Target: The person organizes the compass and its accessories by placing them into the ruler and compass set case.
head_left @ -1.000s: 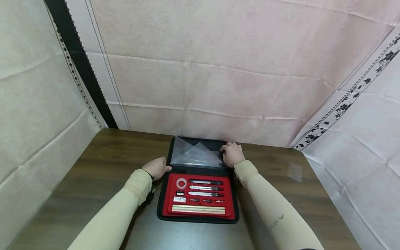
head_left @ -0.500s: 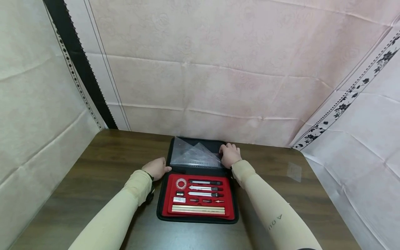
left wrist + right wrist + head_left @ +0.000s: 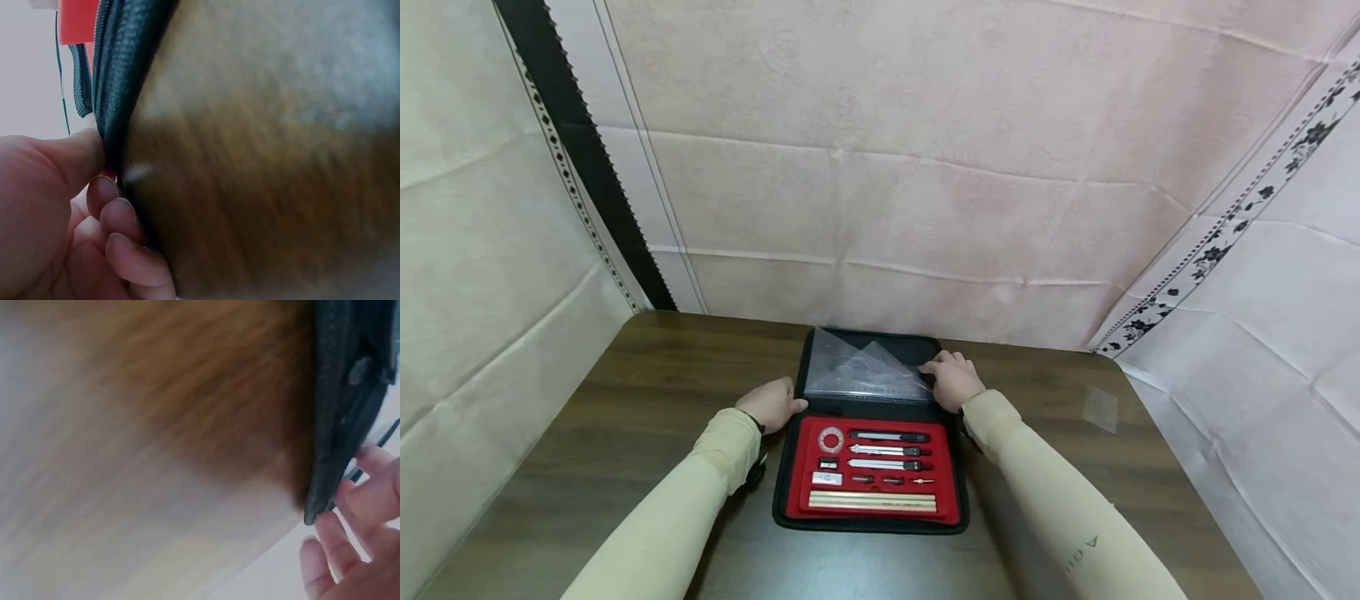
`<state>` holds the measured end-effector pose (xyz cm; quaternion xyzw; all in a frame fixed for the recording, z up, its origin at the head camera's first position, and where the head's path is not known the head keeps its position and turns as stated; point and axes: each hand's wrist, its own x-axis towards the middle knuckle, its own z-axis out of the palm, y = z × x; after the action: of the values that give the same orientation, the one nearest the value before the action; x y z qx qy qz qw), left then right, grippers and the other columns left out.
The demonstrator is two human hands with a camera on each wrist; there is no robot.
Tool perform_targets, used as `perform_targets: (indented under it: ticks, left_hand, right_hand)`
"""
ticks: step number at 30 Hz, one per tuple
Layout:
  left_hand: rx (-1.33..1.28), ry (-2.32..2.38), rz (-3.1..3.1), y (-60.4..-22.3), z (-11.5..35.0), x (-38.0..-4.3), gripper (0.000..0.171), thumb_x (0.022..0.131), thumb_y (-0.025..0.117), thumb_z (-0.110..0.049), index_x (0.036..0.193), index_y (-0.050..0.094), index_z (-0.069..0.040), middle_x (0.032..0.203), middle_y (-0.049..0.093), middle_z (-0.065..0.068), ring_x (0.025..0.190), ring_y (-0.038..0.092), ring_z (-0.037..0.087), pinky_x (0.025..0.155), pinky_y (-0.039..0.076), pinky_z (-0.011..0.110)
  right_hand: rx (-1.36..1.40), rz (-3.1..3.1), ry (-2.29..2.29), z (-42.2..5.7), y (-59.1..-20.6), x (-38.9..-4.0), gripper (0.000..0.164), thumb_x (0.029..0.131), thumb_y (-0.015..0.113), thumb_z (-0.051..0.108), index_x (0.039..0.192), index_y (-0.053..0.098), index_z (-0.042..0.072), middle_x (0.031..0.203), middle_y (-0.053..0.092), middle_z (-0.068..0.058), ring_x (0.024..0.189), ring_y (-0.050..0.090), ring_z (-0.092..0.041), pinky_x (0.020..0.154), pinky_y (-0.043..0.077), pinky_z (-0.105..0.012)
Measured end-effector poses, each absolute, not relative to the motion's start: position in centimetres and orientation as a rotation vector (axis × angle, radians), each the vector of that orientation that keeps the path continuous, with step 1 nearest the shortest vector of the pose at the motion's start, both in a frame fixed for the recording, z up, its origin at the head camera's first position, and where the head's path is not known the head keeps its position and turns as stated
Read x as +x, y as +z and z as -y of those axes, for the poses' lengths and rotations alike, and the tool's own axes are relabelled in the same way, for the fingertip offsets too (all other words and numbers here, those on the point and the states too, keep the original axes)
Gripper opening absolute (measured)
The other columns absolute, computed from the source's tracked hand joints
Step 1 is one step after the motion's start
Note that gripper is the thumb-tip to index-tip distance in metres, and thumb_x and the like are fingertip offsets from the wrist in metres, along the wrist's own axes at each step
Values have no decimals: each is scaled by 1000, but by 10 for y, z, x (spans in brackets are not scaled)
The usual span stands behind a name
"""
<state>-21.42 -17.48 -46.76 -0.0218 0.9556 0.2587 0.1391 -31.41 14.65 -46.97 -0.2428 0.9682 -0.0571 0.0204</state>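
An unfolded black zip case [image 3: 870,527] lies flat, its red tray [image 3: 951,467] towards me. Set in the tray are compasses [image 3: 883,451], a white ring with markings [image 3: 831,440], a small sharpener [image 3: 828,463], a white eraser [image 3: 827,478] and pale pencils [image 3: 872,502]. Clear set squares [image 3: 857,375] sit in the lid. My left hand [image 3: 772,405] pinches the case's left edge near the fold; the zip edge [image 3: 119,94] runs between thumb and fingers. My right hand [image 3: 955,382] is at the lid's right edge, fingers loosely extended, one reaching over towards the set squares.
The case rests on a brown wooden table [image 3: 700,367]. A clear plastic piece [image 3: 1101,408] lies at the right. Pale cloth [image 3: 880,208] hangs behind the table, with more cloth at both sides.
The right hand's fingers have loosened at the lid's right edge, and one now reaches further inward. The left hand keeps its hold. The whole view has shifted slightly.
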Motion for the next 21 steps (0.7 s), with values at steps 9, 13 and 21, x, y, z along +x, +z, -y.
perform_targets:
  ticks: [9, 13, 21]
  left_hand:
    - [-77, 754, -2759, -466, 176, -213, 27, 97, 59, -30, 92, 55, -5, 77, 54, 7, 72, 53, 21, 65, 43, 36]
    - [-67, 747, -2764, -470, 177, -217, 28, 97, 59, -31, 95, 55, -4, 79, 55, 7, 74, 54, 22, 67, 45, 37]
    - [-72, 745, -2756, -474, 178, -218, 28, 97, 59, -32, 94, 55, -4, 78, 55, 7, 74, 53, 22, 66, 44, 36]
  right_hand:
    - [-815, -3016, -473, -203, -464, -307, 35, 92, 53, 4, 125, 63, 4, 129, 51, -22, 119, 45, -41, 99, 36, -55]
    - [-531, -3054, -595, -260, -468, -309, 46, 93, 52, 9, 138, 47, 0, 133, 43, -30, 122, 41, -48, 98, 34, -59]
    - [169, -3049, -452, -355, -473, -304, 67, 95, 48, 35, 139, 31, -13, 129, 32, -46, 114, 36, -62, 92, 33, -65]
